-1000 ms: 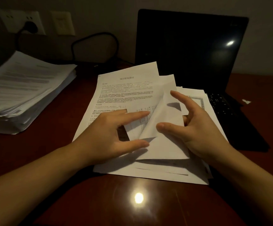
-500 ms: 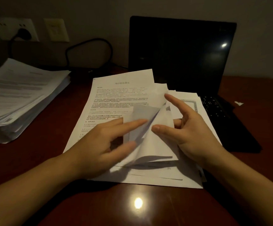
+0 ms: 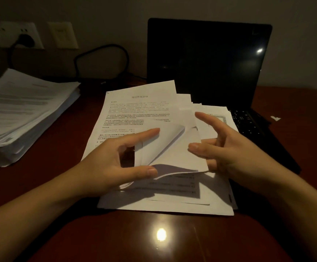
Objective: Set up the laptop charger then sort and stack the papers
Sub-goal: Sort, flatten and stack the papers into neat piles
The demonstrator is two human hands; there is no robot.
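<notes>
A loose pile of printed papers [image 3: 135, 110] lies on the dark wooden table [image 3: 116, 242], in front of an open black laptop [image 3: 207, 63]. One blank-backed sheet [image 3: 172, 154] is lifted and curled over the pile. My left hand [image 3: 106, 161] spans its left edge, straight forefinger on top and thumb at the raised lower edge. My right hand [image 3: 235, 154] pinches the sheet's right edge, thumb above and curled fingers beneath, forefinger pointing out. The black charger plug [image 3: 26, 39] sits in the wall socket. Its cable [image 3: 101, 52] loops toward the laptop.
A tall stack of printed papers [image 3: 21, 114] stands at the left of the table. A small white paper scrap [image 3: 275, 118] lies right of the laptop keyboard [image 3: 246, 125]. A second wall plate [image 3: 63, 35] sits beside the socket.
The lifted sheet has curled further over toward the left, showing more of its blank back and the printed page beneath. Both hands stayed at its edges.
</notes>
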